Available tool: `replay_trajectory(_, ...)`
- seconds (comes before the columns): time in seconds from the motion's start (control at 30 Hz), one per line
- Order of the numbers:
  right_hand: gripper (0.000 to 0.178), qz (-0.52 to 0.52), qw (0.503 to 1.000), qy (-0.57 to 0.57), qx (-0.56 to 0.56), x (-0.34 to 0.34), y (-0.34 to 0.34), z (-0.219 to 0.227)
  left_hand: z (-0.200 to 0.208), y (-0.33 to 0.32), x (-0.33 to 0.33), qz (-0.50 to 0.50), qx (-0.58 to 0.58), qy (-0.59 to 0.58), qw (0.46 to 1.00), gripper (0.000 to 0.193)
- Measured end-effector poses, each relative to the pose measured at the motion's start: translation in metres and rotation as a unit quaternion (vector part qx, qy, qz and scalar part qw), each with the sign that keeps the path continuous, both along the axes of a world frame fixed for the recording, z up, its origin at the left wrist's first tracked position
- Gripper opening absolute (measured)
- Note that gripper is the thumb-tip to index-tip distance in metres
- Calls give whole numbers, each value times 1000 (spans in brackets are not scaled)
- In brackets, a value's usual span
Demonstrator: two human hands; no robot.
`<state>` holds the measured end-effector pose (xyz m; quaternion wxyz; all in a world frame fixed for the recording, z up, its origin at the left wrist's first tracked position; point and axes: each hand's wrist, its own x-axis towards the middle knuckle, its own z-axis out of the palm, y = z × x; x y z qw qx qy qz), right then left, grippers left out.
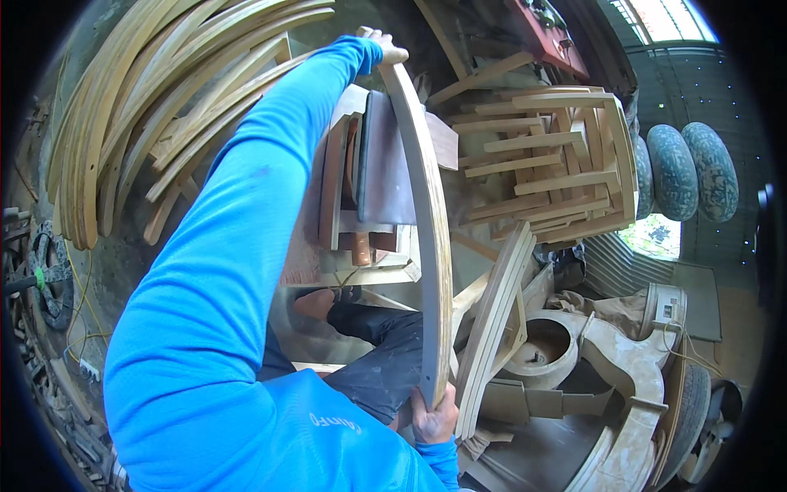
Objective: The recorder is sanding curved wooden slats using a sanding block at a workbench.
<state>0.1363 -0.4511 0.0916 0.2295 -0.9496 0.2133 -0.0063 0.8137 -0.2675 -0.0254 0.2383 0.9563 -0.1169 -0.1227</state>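
Note:
A long, curved wooden slat runs from the far side toward me, bowed to the right. My left hand, at the end of the outstretched blue sleeve, is closed around its far end. Its near end is gripped by my right hand, close to my body. Just left of the slat stands a wooden stand with a smooth grey face, which looks like a sanding belt. In this view the slat overlaps the stand's right edge; I cannot tell whether they touch.
Many curved wooden strips are piled at the far left. To the right is a stack of wooden frames. Nearer lie more curved slats, beside a round dusty housing with a duct. My bent leg is below the slat.

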Motion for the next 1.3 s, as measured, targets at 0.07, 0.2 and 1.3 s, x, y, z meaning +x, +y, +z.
replay_trajectory(0.07, 53, -21, 1000, 0, 9, -35, -12, 11, 9, -8, -32, 7, -35, 19, 999, 93)
replay_trajectory(0.2, 49, -6, 1000, 4, 0, -121, -36, 35, 39, -22, -122, 31, -52, -1, 998, 94)
replay_trajectory(1.3, 41, 70, 989, -24, -131, 95, 31, 18, -95, -6, 96, -57, -29, -114, 991, 51)
